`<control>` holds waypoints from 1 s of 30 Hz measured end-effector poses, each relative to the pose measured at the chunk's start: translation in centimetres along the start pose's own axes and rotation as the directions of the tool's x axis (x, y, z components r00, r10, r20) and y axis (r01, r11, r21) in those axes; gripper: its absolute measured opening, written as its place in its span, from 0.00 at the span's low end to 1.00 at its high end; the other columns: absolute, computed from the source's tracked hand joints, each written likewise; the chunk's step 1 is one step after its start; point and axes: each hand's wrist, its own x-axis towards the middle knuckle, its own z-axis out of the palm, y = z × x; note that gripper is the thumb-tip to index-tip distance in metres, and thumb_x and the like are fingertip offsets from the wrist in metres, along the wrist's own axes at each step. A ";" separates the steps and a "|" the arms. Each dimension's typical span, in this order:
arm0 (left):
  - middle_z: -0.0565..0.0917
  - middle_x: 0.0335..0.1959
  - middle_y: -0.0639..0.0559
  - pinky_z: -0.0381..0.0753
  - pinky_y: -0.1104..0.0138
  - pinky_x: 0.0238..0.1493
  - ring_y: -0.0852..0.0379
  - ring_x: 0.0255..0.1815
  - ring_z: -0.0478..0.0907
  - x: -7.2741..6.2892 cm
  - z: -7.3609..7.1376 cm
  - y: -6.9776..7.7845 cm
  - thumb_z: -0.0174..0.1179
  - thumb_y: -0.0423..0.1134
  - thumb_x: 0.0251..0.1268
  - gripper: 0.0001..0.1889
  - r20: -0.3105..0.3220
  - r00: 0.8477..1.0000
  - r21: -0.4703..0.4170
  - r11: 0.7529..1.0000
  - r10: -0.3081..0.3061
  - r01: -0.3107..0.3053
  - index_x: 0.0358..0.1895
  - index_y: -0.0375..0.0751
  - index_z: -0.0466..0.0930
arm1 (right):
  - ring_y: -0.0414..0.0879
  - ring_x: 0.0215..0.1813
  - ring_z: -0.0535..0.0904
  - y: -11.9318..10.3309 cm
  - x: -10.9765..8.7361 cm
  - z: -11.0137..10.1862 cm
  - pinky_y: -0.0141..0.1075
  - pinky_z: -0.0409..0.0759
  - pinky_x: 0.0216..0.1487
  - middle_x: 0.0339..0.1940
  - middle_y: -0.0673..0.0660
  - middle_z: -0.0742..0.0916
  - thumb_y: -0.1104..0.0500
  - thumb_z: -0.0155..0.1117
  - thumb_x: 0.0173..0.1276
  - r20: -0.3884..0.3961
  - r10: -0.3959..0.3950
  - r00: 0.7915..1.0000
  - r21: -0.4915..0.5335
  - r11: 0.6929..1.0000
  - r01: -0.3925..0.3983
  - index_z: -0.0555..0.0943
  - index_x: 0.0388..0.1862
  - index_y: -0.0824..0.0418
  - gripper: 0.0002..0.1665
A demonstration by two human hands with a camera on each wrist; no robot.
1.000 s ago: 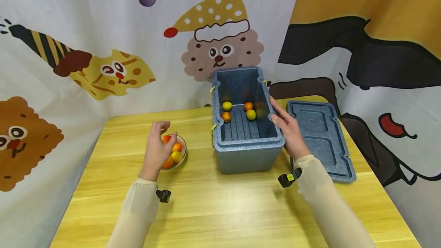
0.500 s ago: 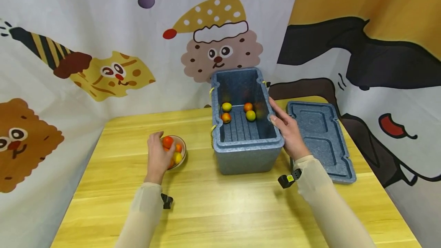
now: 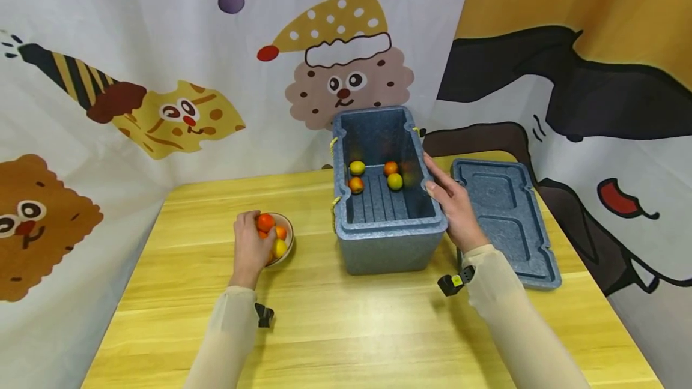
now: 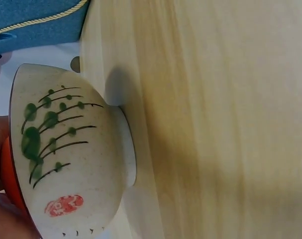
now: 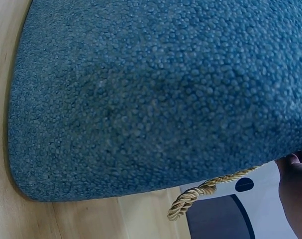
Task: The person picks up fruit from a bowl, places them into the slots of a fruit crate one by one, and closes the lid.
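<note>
At the left, a white bowl (image 4: 76, 149) with a painted green plant holds several small orange and yellow fruits. My left hand (image 3: 251, 251) reaches over its near left side, fingers and thumb curled about a small red-orange fruit (image 3: 265, 221); the fingertips are partly hidden. Mid-table stands a tall blue-grey foam box (image 3: 389, 254), uncovered on top. Inside lie a yellow fruit (image 3: 357, 168), a yellow-green fruit (image 3: 395, 182) and two orange fruits (image 3: 355, 185). My right hand (image 3: 458, 212) grips the box's right rim, thumb on top and fingers along the outer side.
Right of the box lies its blue-grey lid (image 3: 503, 221), with two recessed panels facing up. Yellow rope (image 5: 190, 199) hangs at the box's sides. A printed cartoon curtain (image 3: 162, 29) stands close behind the wooden table (image 3: 335, 329).
My left hand has come down from above the bowl and closed its fingers about the red-orange fruit. The right hand and the box stay where they were.
</note>
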 end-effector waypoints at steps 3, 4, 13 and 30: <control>0.67 0.57 0.32 0.71 0.46 0.59 0.35 0.60 0.64 0.2 -0.1 0.3 0.64 0.29 0.61 0.24 0.026 0.999 0.008 1.000 -0.027 0.027 0.58 0.22 0.69 | 0.45 0.76 0.55 0.0 0.0 0.0 0.28 0.66 0.65 0.77 0.49 0.65 0.56 0.52 0.79 -0.005 0.003 1.000 -0.004 1.000 -0.003 0.64 0.76 0.51 0.29; 0.67 0.57 0.32 0.71 0.46 0.59 0.35 0.60 0.64 0.3 -0.1 0.4 0.64 0.29 0.62 0.23 0.035 0.999 0.012 0.999 -0.034 0.034 0.58 0.23 0.69 | 0.45 0.76 0.55 0.0 0.0 0.0 0.28 0.66 0.65 0.77 0.49 0.65 0.56 0.52 0.79 -0.007 0.005 1.000 -0.004 1.000 -0.005 0.64 0.76 0.51 0.29; 0.69 0.56 0.33 0.71 0.46 0.60 0.35 0.59 0.67 0.8 -0.4 0.6 0.64 0.32 0.64 0.22 0.069 0.996 0.044 0.998 -0.057 0.055 0.58 0.25 0.70 | 0.45 0.76 0.54 0.1 0.0 0.0 0.28 0.65 0.66 0.77 0.50 0.64 0.56 0.52 0.79 -0.003 0.007 1.000 0.012 1.000 -0.007 0.63 0.77 0.51 0.29; 0.74 0.52 0.38 0.78 0.50 0.54 0.39 0.55 0.73 -0.4 -1.0 0.5 0.68 0.29 0.60 0.21 -0.036 0.995 -0.085 0.991 0.096 -0.099 0.55 0.27 0.75 | 0.44 0.77 0.54 -0.1 0.1 0.1 0.28 0.63 0.67 0.77 0.49 0.64 0.56 0.52 0.79 -0.001 0.008 1.000 0.005 1.000 -0.008 0.63 0.77 0.52 0.29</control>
